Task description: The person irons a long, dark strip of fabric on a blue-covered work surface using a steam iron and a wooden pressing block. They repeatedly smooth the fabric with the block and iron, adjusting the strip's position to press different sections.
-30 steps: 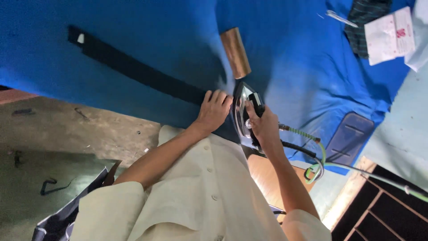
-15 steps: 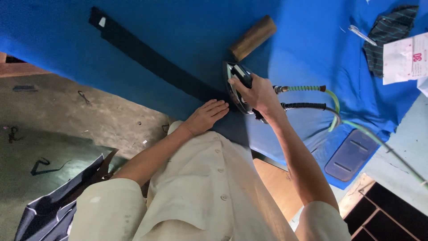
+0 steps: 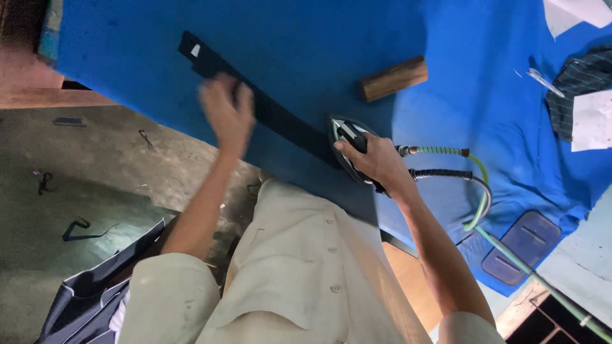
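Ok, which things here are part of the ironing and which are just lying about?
In use:
steam iron, held by the right hand
black fabric strip, under the blurred left hand
blue padded table
iron's hoses

Lying about:
wooden block
white paper
striped cloth

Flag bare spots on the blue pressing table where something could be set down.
Bare blue table above the black strip, left of the wooden block; also between block and papers. Crowded around the iron, right hand and hoses.
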